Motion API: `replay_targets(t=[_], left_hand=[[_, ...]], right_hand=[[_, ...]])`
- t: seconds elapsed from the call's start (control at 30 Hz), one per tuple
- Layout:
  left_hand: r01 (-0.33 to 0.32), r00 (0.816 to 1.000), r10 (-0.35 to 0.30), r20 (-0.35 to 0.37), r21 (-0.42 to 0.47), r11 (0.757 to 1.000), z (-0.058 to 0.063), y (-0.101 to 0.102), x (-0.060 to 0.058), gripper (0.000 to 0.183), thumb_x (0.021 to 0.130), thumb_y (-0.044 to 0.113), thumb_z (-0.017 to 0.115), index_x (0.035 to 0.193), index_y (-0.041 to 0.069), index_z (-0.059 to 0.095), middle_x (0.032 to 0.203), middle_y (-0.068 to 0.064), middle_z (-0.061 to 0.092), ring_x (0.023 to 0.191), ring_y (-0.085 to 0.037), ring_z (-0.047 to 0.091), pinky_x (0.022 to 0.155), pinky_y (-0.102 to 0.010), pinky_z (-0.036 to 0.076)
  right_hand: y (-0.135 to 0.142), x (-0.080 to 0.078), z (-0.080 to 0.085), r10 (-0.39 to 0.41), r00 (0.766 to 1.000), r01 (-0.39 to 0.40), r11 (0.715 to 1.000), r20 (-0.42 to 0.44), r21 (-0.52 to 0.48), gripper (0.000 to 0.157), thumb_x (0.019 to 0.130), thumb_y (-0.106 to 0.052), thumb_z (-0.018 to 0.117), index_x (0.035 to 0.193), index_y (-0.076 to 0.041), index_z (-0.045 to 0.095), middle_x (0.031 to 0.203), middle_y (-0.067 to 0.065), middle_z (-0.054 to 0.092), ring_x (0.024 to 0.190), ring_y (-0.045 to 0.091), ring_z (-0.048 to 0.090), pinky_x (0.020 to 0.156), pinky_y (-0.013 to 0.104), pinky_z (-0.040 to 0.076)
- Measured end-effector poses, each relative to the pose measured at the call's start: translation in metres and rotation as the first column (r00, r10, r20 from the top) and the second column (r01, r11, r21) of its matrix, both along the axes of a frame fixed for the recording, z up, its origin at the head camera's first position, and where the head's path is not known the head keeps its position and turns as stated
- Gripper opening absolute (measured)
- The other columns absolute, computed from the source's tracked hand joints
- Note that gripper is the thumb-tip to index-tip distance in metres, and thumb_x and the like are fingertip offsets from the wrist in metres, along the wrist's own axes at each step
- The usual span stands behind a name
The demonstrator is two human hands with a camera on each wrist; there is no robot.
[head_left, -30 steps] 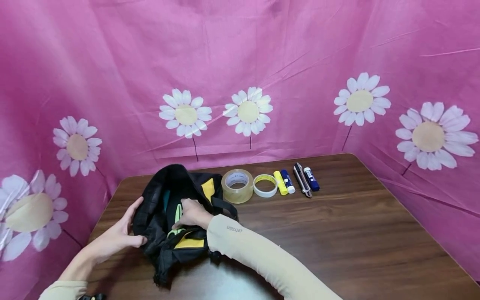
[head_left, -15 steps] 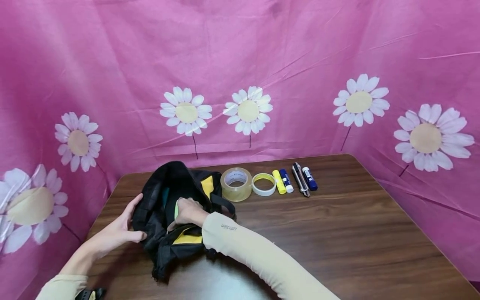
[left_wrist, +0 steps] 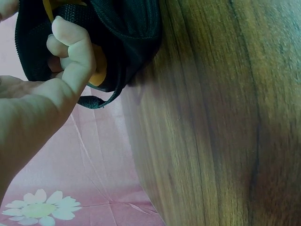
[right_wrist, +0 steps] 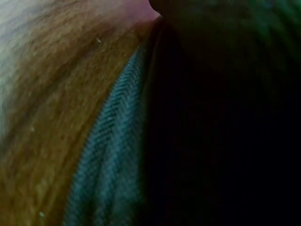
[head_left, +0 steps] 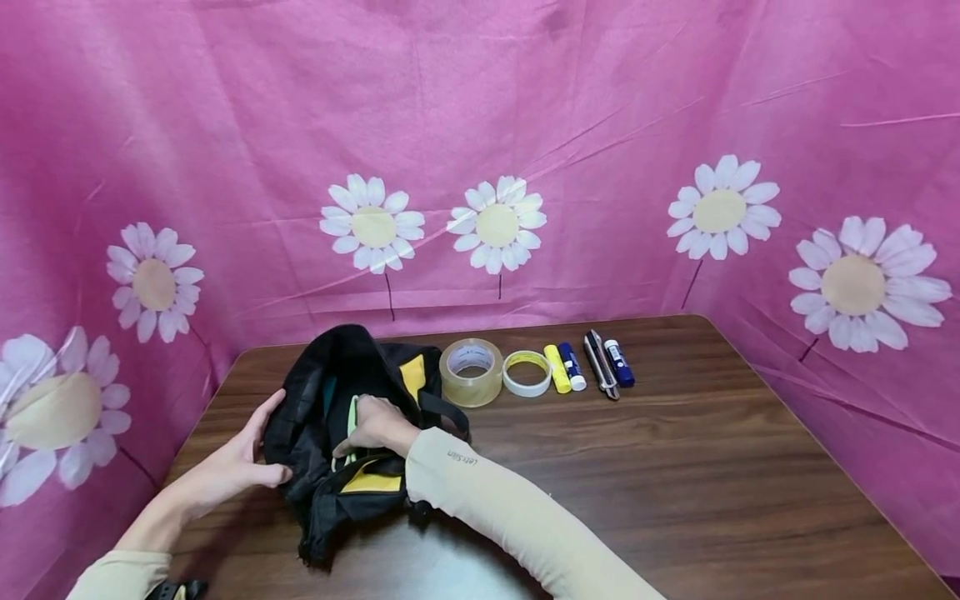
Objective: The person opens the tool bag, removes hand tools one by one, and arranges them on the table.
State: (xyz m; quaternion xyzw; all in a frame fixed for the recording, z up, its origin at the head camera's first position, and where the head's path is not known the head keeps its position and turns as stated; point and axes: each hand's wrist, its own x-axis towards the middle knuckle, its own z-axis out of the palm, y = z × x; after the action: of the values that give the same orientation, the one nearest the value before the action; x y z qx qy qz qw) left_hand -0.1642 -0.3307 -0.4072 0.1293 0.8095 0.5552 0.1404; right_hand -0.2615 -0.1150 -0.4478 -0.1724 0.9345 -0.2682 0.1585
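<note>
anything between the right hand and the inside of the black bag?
Nothing visible. The right hand is already in the open mouth of the black bag, curled on a light green item; the left hand holds the bag's left edge.

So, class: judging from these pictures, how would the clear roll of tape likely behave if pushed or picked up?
The clear tape roll lies flat on the table, so a push would probably slide it, not roll it. It holds a firm ring shape, so it is likely stiff. Its thick winding suggests some weight for its size.
</note>
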Motion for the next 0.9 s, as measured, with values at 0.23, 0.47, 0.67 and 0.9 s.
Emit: replay_targets(t=[0.23, 0.47, 0.67, 0.9], left_hand=[[0.01, 1.0, -0.01, 0.002, 0.023, 1.0, -0.002, 0.001, -0.001, 0.112, 0.084, -0.005, 0.069, 0.162, 0.017, -0.007, 0.145, -0.034, 0.026, 0.105, -0.012, 0.054, 0.08, -0.027, 0.05], [0.025, 0.999, -0.026, 0.021, 0.052, 0.998, -0.005, 0.002, -0.002, 0.111, 0.084, -0.007, 0.067, 0.162, 0.015, -0.009, 0.142, -0.035, 0.026, 0.102, -0.013, 0.056, 0.077, -0.03, 0.052], [0.028, 0.999, -0.03, 0.029, 0.057, 0.998, -0.004, 0.004, -0.002, 0.112, 0.084, -0.007, 0.067, 0.161, 0.015, -0.01, 0.141, -0.036, 0.026, 0.099, -0.015, 0.059, 0.075, -0.031, 0.053], [0.03, 0.999, -0.031, 0.015, 0.047, 0.998, -0.003, 0.005, -0.002, 0.112, 0.085, -0.007, 0.068, 0.161, 0.012, -0.012, 0.143, -0.036, 0.024, 0.1, -0.012, 0.059, 0.078, -0.028, 0.052]], right_hand=[[0.007, 0.002, 0.001, 0.0, 0.998, 0.007, 0.994, 0.06, -0.111, 0.04, 0.075, -0.039, 0.092, 0.071, -0.015, 0.06, 0.069, -0.003, 0.055, 0.065, 0.015, 0.054, 0.06, 0.026, 0.042], [0.005, 0.002, 0.001, -0.024, 0.995, 0.039, 0.989, 0.099, -0.144, 0.041, 0.075, -0.034, 0.093, 0.062, -0.014, 0.058, 0.064, -0.003, 0.055, 0.066, 0.013, 0.052, 0.064, 0.022, 0.042], [0.007, 0.002, 0.003, 0.003, 0.983, 0.043, 0.967, 0.182, -0.251, 0.038, 0.078, -0.022, 0.091, 0.075, -0.01, 0.055, 0.072, -0.001, 0.053, 0.068, 0.013, 0.049, 0.066, 0.021, 0.041], [0.013, 0.0, 0.01, 0.105, 0.972, -0.042, 0.957, 0.208, -0.287, 0.035, 0.084, -0.017, 0.086, 0.093, -0.012, 0.053, 0.084, 0.0, 0.053, 0.078, 0.015, 0.051, 0.071, 0.025, 0.041]])
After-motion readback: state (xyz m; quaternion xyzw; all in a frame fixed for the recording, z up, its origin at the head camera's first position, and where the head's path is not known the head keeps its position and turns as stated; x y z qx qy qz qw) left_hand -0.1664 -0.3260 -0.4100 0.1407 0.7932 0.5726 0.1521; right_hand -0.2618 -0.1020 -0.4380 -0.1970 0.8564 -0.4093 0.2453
